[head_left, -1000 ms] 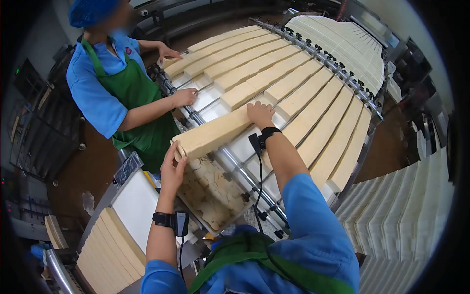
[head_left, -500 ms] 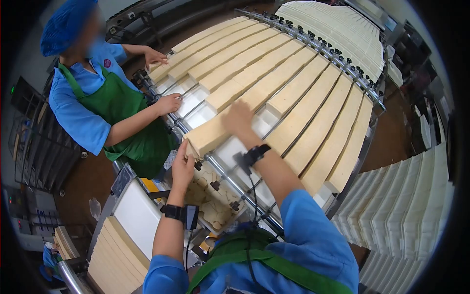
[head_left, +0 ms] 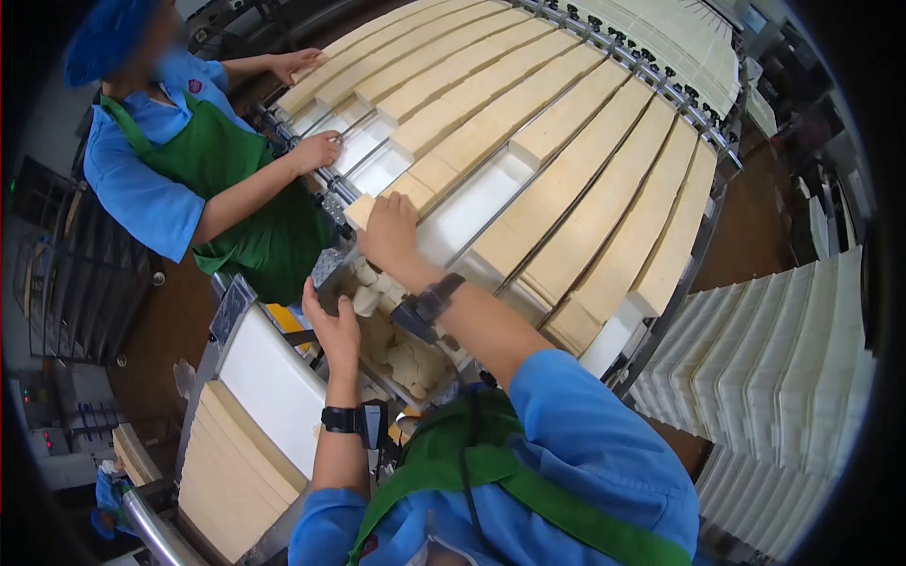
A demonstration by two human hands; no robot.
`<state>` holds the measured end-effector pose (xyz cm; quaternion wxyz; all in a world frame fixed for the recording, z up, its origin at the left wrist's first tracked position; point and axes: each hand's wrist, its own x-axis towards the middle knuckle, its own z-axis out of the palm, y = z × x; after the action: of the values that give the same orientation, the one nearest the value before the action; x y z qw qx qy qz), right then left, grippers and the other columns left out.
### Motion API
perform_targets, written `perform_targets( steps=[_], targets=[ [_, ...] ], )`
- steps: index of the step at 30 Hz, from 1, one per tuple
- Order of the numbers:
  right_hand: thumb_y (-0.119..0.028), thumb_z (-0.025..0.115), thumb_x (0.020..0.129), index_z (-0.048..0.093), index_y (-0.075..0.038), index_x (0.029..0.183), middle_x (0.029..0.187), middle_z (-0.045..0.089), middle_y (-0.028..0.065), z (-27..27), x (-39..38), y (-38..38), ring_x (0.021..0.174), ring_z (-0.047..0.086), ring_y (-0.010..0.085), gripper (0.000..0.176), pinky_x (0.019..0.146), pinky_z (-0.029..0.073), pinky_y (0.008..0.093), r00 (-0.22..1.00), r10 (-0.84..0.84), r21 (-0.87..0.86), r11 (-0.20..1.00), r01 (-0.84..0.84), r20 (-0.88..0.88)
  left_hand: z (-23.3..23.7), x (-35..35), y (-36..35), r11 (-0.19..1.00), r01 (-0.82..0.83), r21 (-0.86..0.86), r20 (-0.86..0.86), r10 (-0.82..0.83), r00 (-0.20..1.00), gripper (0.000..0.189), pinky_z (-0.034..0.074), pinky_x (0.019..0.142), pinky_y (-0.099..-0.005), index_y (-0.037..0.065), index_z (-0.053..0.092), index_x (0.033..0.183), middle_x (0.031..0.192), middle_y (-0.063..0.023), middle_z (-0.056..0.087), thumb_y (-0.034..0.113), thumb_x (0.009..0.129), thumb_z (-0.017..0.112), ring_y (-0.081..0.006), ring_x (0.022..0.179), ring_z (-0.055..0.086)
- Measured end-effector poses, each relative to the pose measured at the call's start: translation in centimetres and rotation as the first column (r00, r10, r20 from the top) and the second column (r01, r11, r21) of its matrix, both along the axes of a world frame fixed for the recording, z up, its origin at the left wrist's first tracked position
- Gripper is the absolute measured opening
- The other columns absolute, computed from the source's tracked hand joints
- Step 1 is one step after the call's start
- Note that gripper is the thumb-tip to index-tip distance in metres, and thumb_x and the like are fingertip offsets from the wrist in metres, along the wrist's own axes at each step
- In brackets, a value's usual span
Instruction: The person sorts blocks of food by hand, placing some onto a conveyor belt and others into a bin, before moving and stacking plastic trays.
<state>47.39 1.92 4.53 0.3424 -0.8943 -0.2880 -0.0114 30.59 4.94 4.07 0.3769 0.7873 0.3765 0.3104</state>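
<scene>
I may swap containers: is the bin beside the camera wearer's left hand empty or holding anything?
Holding something: pale, dough-like scraps lie in it. The right wrist's black device hides part, so I cannot tell how full.

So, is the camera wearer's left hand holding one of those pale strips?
No: the left hand is open and empty; the right hand touches a pale strip.

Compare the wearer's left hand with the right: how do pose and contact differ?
The right hand is on a pale strip; the left hand touches none. The left hand appears lower in view, thumb spread; the right hand is higher, its back showing. Both wear black wristbands.
</scene>
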Motion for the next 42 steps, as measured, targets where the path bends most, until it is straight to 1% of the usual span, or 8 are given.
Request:
perform_targets(
  steps=[4,10,12,19,21,26,31,42],
  targets=[
    [-0.028,0.066,0.075,0.046,0.009,0.112,0.103,0.054,0.0269,3.3,-1.8,-6.1,0.105,0.048,0.042,0.056,0.09,0.038,0.0481,0.982,0.027,0.249,0.968,0.021,-0.186,-0.9,-5.6,-1.9,0.981,0.017,-0.195,0.195,0.022,0.981,0.056,0.031,0.102,-0.0375,0.002,0.032,0.135,0.132,-0.0179,0.039,0.004,0.083,0.052,-0.0276,0.122,0.04],
    [-0.031,0.062,0.079,0.035,0.002,0.133,0.124,0.041,0.0278,2.4,-2.6,-17.1,0.113,0.04,0.0428,0.069,0.094,0.032,0.0515,0.983,-0.076,-0.199,0.979,0.042,-0.168,-2.9,-13.6,-3.3,0.936,-0.126,-0.329,0.15,0.183,0.972,0.054,0.036,0.097,-0.0349,0.004,0.033,0.134,0.127,-0.0164,0.04,-0.001,0.083,0.049,-0.0244,0.113,0.046],
    [-0.03,0.061,0.08,0.032,0.001,0.135,0.132,0.035,0.0268,1.6,-2.9,-17.8,0.119,0.035,0.0436,0.07,0.097,0.028,0.0553,0.999,-0.04,-0.318,0.947,0.045,0.023,-3.0,-14.9,-3.4,0.93,-0.158,-0.332,0.14,0.215,0.967,0.054,0.036,0.097,-0.0352,0.004,0.033,0.134,0.125,-0.0162,0.041,-0.001,0.083,0.049,-0.0242,0.112,0.047],
    [-0.034,0.058,0.083,0.023,-0.001,0.142,0.149,0.015,0.0209,-0.1,-2.7,-16.9,0.137,0.012,0.0423,0.076,0.106,0.011,0.0599,0.992,-0.079,-0.536,0.836,0.121,0.102,-3.3,-21.6,-2.1,0.929,-0.335,-0.157,0.047,0.346,0.937,0.054,0.032,0.1,-0.0409,0.003,0.034,0.133,0.126,-0.0194,0.041,0.004,0.082,0.052,-0.0294,0.116,0.044],
    [-0.035,0.058,0.082,0.025,-0.001,0.141,0.148,0.018,0.0216,0.2,-3.3,-14.7,0.136,0.014,0.0426,0.076,0.105,0.014,0.0599,0.99,-0.083,-0.545,0.828,0.134,0.117,-4.7,-25.9,-1.7,0.899,-0.411,0.15,-0.103,0.428,0.898,0.055,0.031,0.101,-0.0442,0.003,0.035,0.133,0.126,-0.0216,0.041,0.009,0.082,0.055,-0.0323,0.119,0.041],
    [-0.033,0.061,0.079,0.038,-0.006,0.135,0.144,0.026,0.0218,-0.5,-10.9,-4.4,0.132,0.021,0.0425,0.066,0.103,0.019,0.0585,0.933,0.354,-0.336,0.888,-0.313,0.065,-3.6,-33.4,-3.9,0.726,-0.64,0.252,-0.636,0.623,0.456,0.072,0.036,0.091,-0.0483,-0.005,0.032,0.127,0.119,-0.0331,0.038,0.028,0.075,0.069,-0.0471,0.102,0.042],
    [-0.033,0.063,0.078,0.043,-0.004,0.131,0.143,0.029,0.021,-4.6,-23.6,7.9,0.133,0.022,0.0405,0.064,0.105,0.02,0.0537,0.698,0.715,-0.314,0.654,-0.688,-0.042,-5.0,-36.3,-4.3,0.714,-0.697,0.073,-0.513,0.626,0.588,0.076,0.039,0.088,-0.0497,-0.006,0.031,0.124,0.112,-0.0309,0.039,0.027,0.07,0.073,-0.0465,0.101,0.044],
    [-0.052,0.047,0.086,0.037,-0.013,0.137,0.144,0.025,0.0187,-4.8,-40.2,23.9,0.127,0.031,0.0387,0.065,0.102,0.029,0.0475,0.555,0.829,-0.41,0.484,-0.773,-0.069,-1.4,-36.2,-2.8,0.759,-0.628,-0.17,-0.541,0.46,0.703,0.079,0.051,0.072,-0.0483,-0.006,0.03,0.118,0.109,-0.028,0.04,0.032,0.067,0.077,-0.0465,0.085,0.056]
  ],
)
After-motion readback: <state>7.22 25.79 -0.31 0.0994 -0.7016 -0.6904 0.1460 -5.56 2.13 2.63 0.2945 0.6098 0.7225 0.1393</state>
